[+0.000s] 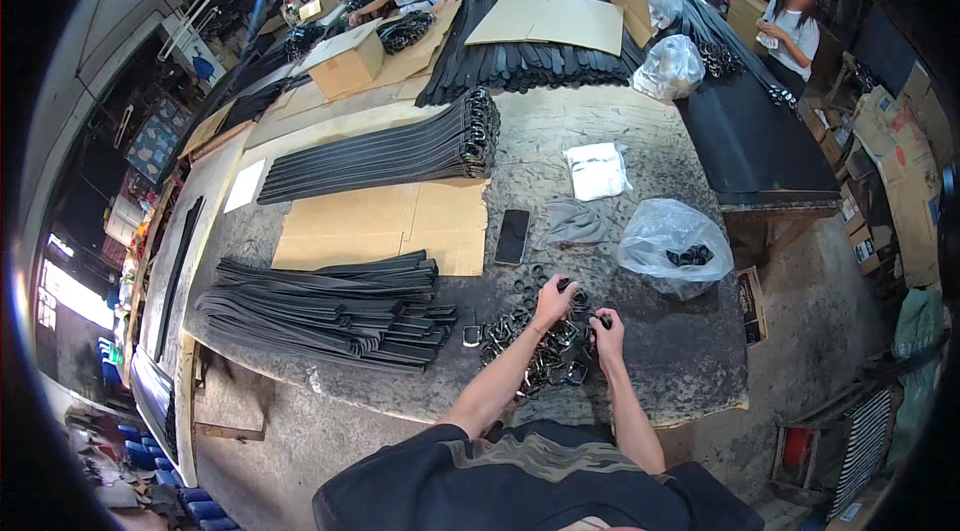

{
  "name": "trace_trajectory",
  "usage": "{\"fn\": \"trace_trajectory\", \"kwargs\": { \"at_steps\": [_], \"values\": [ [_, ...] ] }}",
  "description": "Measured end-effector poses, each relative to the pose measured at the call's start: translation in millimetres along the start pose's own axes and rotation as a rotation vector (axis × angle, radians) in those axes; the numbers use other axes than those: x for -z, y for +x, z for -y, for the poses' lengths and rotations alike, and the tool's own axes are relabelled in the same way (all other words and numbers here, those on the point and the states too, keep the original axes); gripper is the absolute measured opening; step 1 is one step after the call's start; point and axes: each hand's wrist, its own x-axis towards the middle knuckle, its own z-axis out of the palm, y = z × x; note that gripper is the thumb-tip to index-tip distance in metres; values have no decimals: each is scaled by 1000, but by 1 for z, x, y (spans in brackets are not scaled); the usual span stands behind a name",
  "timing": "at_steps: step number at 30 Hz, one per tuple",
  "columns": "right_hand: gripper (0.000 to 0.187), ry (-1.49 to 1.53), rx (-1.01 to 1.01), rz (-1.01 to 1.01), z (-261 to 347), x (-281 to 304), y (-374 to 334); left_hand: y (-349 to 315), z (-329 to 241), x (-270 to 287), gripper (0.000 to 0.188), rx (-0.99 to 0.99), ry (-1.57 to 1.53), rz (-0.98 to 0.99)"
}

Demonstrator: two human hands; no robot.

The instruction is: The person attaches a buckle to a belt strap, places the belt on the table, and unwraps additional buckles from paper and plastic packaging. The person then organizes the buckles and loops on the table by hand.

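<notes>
A pile of metal belt buckles (540, 356) lies near the table's front edge, and both my hands are over its far and right side. My left hand (552, 303) is closed at the far edge of the pile, with a small black piece (565, 284) at its fingertips. To the right, my right hand (609, 339) is also closed, a small dark piece (604, 322) showing between thumb and fingers. The exact kind of either piece is too small to tell. Several small black loops (527, 283) are scattered just beyond the pile. One buckle (471, 335) lies apart on the left.
Black belt straps (320, 316) lie left of the buckles. Behind them are cardboard (385, 226) and a row of buckled belts (380, 151). A phone (512, 237), grey cloth (574, 223), white packet (597, 171) and clear plastic bag (675, 243) are farther off. Two people are beyond the table.
</notes>
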Motion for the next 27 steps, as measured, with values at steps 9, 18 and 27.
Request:
{"fn": "trace_trajectory", "kwargs": {
  "at_steps": [9, 18, 27],
  "values": [
    [11, -60, -82, 117, 0, 12, 24, -8, 26, -15, 52, -460, 886, 191],
    [19, -244, 144, 471, -3, 11, 29, -41, -3, -13, 25, -338, 331, 153],
    [7, -259, -169, 31, -15, 64, -39, -62, 20, 23, 23, -79, 373, -333]
  ]
}}
